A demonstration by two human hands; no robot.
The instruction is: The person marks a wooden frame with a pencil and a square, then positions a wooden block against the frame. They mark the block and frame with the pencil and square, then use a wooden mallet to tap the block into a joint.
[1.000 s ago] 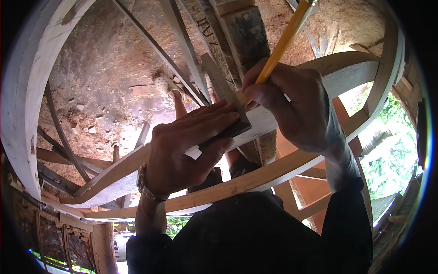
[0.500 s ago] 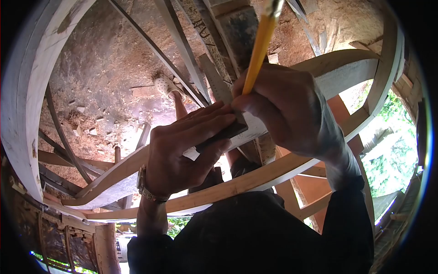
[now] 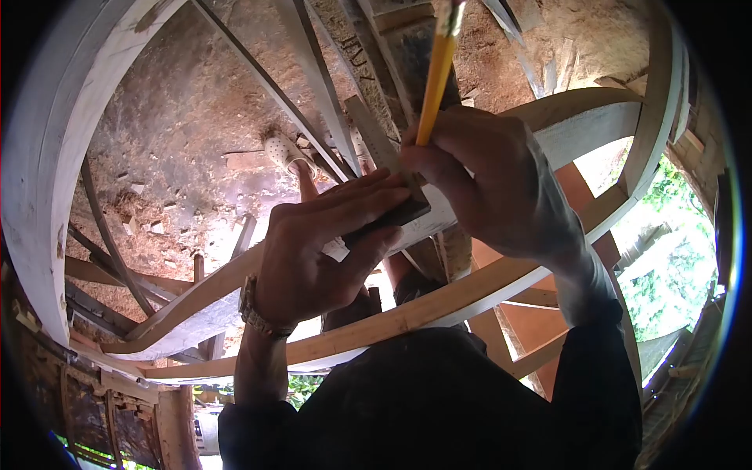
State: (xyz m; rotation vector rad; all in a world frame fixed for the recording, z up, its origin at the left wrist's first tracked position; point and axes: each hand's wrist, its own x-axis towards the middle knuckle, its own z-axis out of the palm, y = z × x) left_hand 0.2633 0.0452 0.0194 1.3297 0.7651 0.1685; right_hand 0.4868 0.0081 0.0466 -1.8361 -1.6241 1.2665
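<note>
Head view: from my remote seat I see the debris-strewn floor (image 3: 172, 102) filling most of the background, with a broad pale timber (image 3: 35, 157) curving down the left side. A curved beam (image 3: 595, 121) runs under both hands, and a thinner curved rib (image 3: 399, 317) crosses nearer the dark-clothed torso (image 3: 423, 399). Beyond the beam I make out a light, perforated shoe (image 3: 280, 153) on the floor. The left hand (image 3: 313, 247) holds the square, fingers laid over its dark stock and thumb along the near edge. The right hand (image 3: 497, 188) is closed narrowly around the pencil. The square (image 3: 402, 213) lies on the beam, its blade pointing away from the torso. The pencil (image 3: 439, 78) stands steeply, eraser end up; its tip I can't see behind the fingers. A watch (image 3: 254, 313) circles the left wrist.
</note>
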